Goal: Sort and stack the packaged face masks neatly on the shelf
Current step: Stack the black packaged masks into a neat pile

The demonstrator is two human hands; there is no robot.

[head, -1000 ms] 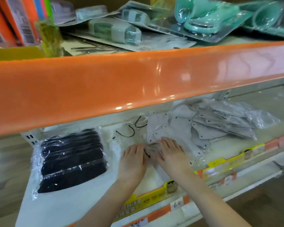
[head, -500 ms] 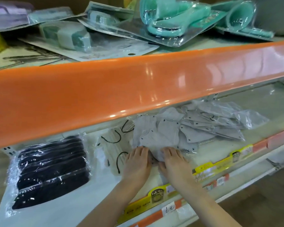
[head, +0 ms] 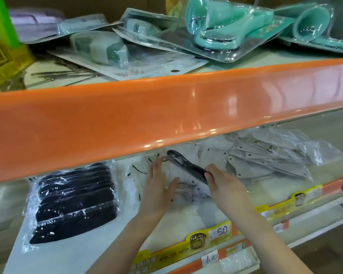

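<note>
Both hands working at loose packaged masks on the lower shelf (head: 99, 252).

Black mask packet (head: 188, 167) raised edge-on over pale mask packets (head: 186, 186), pinched by right hand (head: 224, 184); left hand (head: 156, 186) flat, fingers straight, pressing the pale ones; black mask stack (head: 73, 202) well left.

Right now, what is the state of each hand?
Left hand: open, fingers straight on the white masks.
Right hand: pinches a black mask packet.

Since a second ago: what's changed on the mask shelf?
The right hand now pinches a black packaged mask, raised on edge above the white masks; the left hand has turned to steady them. The black mask bundle and grey mask pile stayed put.
</note>
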